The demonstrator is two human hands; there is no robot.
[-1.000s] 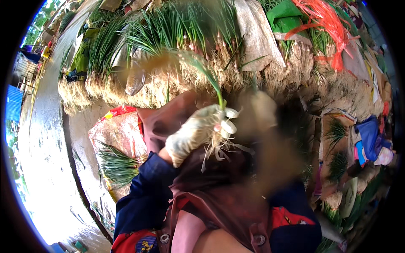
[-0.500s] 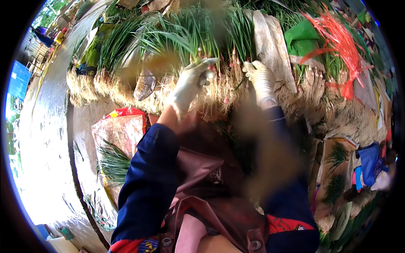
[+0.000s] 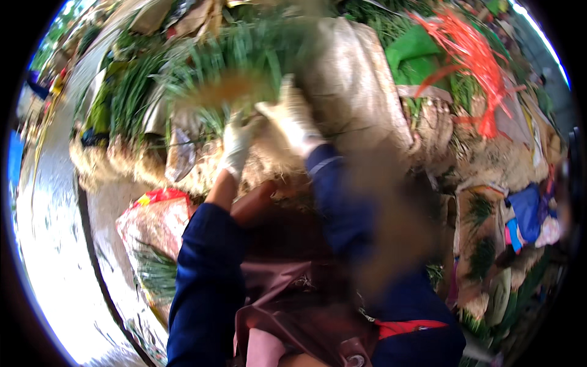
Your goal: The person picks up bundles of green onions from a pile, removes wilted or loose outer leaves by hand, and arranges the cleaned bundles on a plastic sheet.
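Observation:
Both of my hands wear pale gloves and are close together at a dense row of green onions (image 3: 241, 58) with green leaves and pale, stringy roots. My left hand (image 3: 237, 142) is at the lower stems, its fingers smeared by motion. Just to its right, my right hand (image 3: 292, 116) reaches up along the side of the bunch, fingers stretched and thumb apart. A blurred brown patch covers part of the leaves above my left hand. Whether a stem is between the left fingers cannot be made out.
A pale sack cloth (image 3: 361, 73) lies right of the bunch, with green cloth (image 3: 416, 55) and red plastic strips (image 3: 474, 73) beyond. At left, a clear and red plastic bag (image 3: 156, 214) is near more green leaves (image 3: 156, 269). A dark blur hides part of my right arm.
My right hand has moved left, close to my left hand, which also shifted left and lower in view. The sack cloth shows where upright onions stood. The view has shifted slightly.

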